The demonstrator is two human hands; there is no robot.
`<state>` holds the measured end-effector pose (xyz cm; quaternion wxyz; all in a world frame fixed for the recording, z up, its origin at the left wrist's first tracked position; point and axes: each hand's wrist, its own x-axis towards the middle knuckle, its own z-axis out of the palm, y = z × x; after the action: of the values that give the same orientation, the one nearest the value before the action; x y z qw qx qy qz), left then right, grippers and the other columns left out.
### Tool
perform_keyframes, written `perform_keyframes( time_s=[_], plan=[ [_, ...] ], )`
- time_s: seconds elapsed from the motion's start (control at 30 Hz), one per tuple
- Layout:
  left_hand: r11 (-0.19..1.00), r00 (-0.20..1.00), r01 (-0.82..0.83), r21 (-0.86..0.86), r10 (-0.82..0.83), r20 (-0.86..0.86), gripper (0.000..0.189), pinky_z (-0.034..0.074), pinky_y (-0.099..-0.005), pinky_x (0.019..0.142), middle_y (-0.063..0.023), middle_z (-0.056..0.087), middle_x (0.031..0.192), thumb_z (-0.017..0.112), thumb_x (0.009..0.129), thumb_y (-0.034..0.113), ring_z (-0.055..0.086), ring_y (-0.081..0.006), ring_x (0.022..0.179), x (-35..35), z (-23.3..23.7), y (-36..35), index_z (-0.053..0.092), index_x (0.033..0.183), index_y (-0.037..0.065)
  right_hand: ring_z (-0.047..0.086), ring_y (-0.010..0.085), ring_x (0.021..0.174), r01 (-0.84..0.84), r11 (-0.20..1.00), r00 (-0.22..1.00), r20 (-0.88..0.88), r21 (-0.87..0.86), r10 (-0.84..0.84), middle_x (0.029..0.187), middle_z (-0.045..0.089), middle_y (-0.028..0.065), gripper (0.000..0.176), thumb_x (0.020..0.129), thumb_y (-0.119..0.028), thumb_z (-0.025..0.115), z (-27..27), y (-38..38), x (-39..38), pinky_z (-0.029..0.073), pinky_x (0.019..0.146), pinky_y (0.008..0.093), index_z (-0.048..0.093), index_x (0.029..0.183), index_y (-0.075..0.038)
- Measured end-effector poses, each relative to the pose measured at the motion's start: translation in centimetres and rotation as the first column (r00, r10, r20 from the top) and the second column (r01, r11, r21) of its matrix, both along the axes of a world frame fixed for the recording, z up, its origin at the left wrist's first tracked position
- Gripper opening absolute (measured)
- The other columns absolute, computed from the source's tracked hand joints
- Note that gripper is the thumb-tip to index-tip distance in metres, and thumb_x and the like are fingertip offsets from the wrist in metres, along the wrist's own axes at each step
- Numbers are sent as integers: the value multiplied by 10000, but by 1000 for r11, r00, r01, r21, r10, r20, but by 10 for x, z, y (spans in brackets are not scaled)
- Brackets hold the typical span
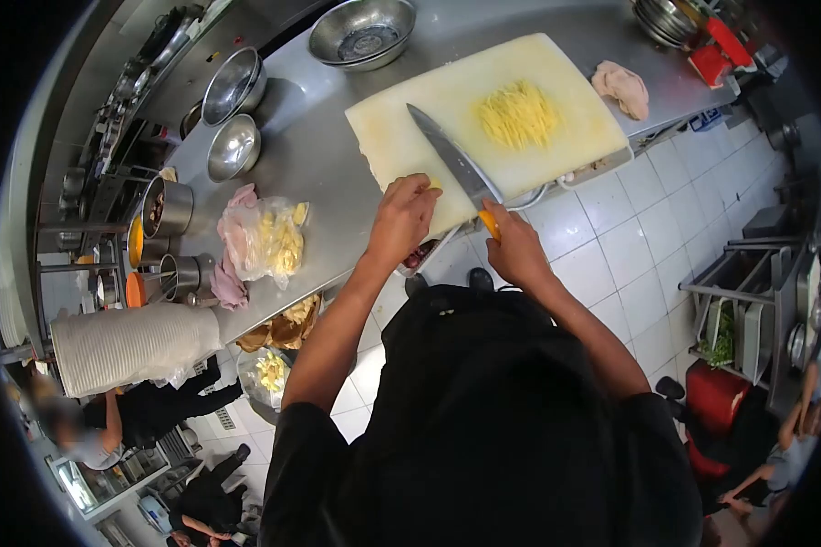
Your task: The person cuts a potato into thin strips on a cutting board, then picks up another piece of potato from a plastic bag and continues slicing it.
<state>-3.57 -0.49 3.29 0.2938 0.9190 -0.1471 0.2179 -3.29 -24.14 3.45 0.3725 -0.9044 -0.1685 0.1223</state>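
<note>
A knife (447, 153) with a wide steel blade and an orange handle lies across a pale cutting board (410, 100), its tip pointing up and left. My right hand (515, 246) is wrapped round the orange handle at the board's near edge. On the board left of the blade rests my left hand (401, 219), fingers curled and pressed together. A small yellow piece (435, 183) shows at its fingertips. Thin yellow strips (518, 115) form a pile on the board, right of the knife.
Metal bowls (233, 148) stand on the steel counter (328, 146), left and back. A plastic bag of yellow pieces (281, 239) lies left, a pink cloth (622, 89) right of the board. Other people (146, 415) are at lower left and lower right.
</note>
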Motion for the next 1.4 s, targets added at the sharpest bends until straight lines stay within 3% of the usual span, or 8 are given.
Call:
perform_keyframes(
  time_s=[0.3, 0.53, 0.63, 0.8, 0.9, 1.1, 1.3, 1.4],
  plan=[
    [996, 999, 39, -84, -39, -6, 279, 570, -389, 861, -123, 696, 1128, 785, 822, -12, 680, -304, 993, -4, 2, -8, 768, 1097, 30, 632, 478, 1104, 3, 999, 1000, 3, 52, -3, 1199, 635, 276, 695, 824, 32, 645, -4, 0, 3, 514, 959, 531, 478, 1489, -83],
    [969, 990, -115, -217, 93, -109, 313, 561, -383, 900, -116, 699, 1140, 789, 804, -11, 685, -315, 1034, -10, -2, -5, 753, 1113, 18, 623, 484, 1129, 7, 994, 999, 33, 112, -11, 1229, 633, 280, 683, 835, 9, 637, -11, -3, 2, 508, 979, 536, 470, 1490, -90],
    [955, 977, -160, -251, 117, -177, 365, 555, -368, 915, -120, 698, 1187, 783, 818, 10, 680, -309, 1072, -8, 0, -2, 737, 1179, 28, 570, 436, 1291, 21, 999, 987, -159, 42, -14, 1395, 598, 251, 679, 868, -16, 700, 6, -2, 6, 472, 1090, 473, 475, 1503, -90],
    [997, 984, -20, -69, 7, -176, 477, 563, -351, 910, -113, 691, 1293, 777, 825, 58, 660, -292, 1143, 15, 16, -2, 696, 1295, 62, 570, 440, 1292, 22, 999, 988, -153, 35, -16, 1392, 601, 259, 683, 865, -11, 694, 8, -2, 6, 473, 1093, 473, 474, 1506, -89],
    [981, 919, -23, -194, -56, -391, 404, 510, -409, 1021, -135, 676, 1280, 765, 799, 53, 604, -326, 1203, 18, 11, -5, 731, 1201, 32, 574, 447, 1281, 18, 999, 989, -146, 46, -11, 1382, 608, 259, 679, 860, -5, 686, 6, -2, 7, 477, 1084, 478, 478, 1501, -86],
    [998, 960, -61, 5, 60, -275, 382, 518, -403, 1000, -131, 672, 1237, 771, 794, 59, 615, -333, 1128, 25, 6, -4, 753, 1175, 36, 603, 477, 1187, 19, 994, 999, -51, 111, -13, 1278, 631, 284, 647, 843, 15, 631, -4, -4, 5, 495, 1016, 519, 493, 1469, -72],
    [993, 924, -82, -83, 45, -381, 464, 528, -385, 979, -135, 662, 1247, 782, 816, 80, 624, -327, 1148, 24, 19, -11, 717, 1274, 49, 619, 486, 1126, 22, 989, 1000, -20, 146, -19, 1221, 641, 293, 628, 839, 24, 602, -7, -3, 3, 500, 979, 535, 502, 1452, -68],
    [980, 960, -133, -151, 90, -266, 455, 569, -362, 876, -122, 677, 1251, 818, 839, 89, 681, -250, 1049, 20, 8, -14, 712, 1281, 59, 621, 489, 1113, 31, 987, 999, -20, 156, -28, 1199, 639, 300, 619, 847, 23, 602, -5, -3, 2, 501, 971, 539, 500, 1449, -75]
  ],
)
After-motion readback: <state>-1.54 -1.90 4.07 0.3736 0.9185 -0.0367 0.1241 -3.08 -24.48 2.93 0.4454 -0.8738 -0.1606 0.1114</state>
